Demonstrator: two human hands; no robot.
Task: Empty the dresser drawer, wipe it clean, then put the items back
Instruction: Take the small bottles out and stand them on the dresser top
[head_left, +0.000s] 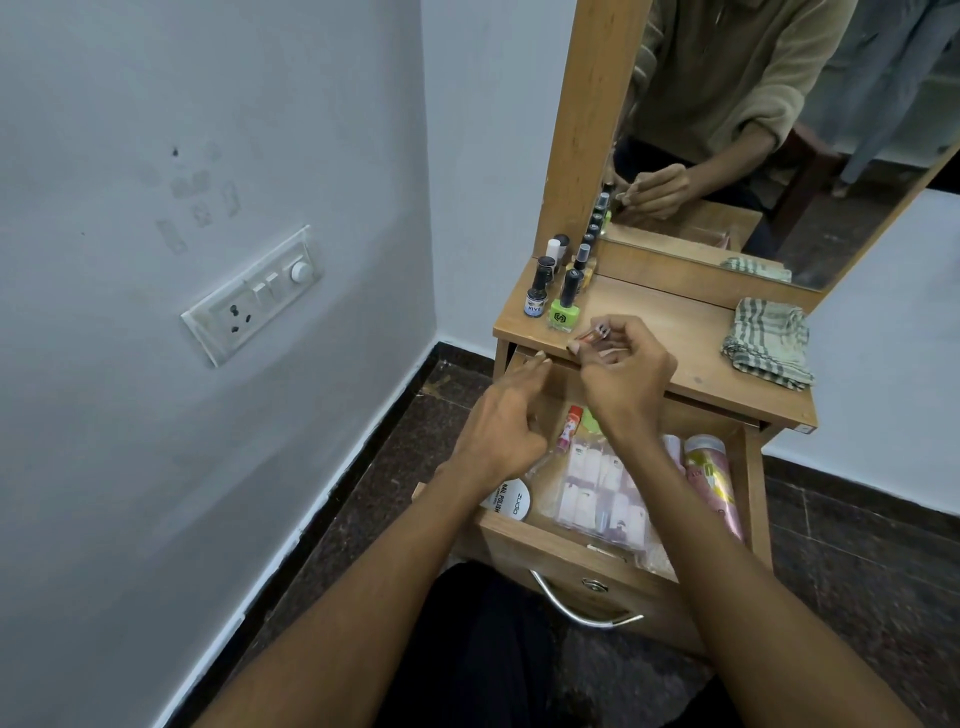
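Right hand: your right hand (626, 371) pinches a small nail polish bottle (594, 333) in its fingertips, over the front edge of the dresser top (670, 332)
Left hand: your left hand (506, 421) hovers over the open drawer (561, 553), fingers loosely curled, holding nothing
Drawer: pulled out, with a white tub (511, 501), a clear packet (605, 491), a red tube (569, 428) and a pink can (714, 480) inside
Dresser top: a row of nail polish bottles (562, 291) stands at the left by the mirror (769, 135); a checked cloth (769, 343) lies folded at the right
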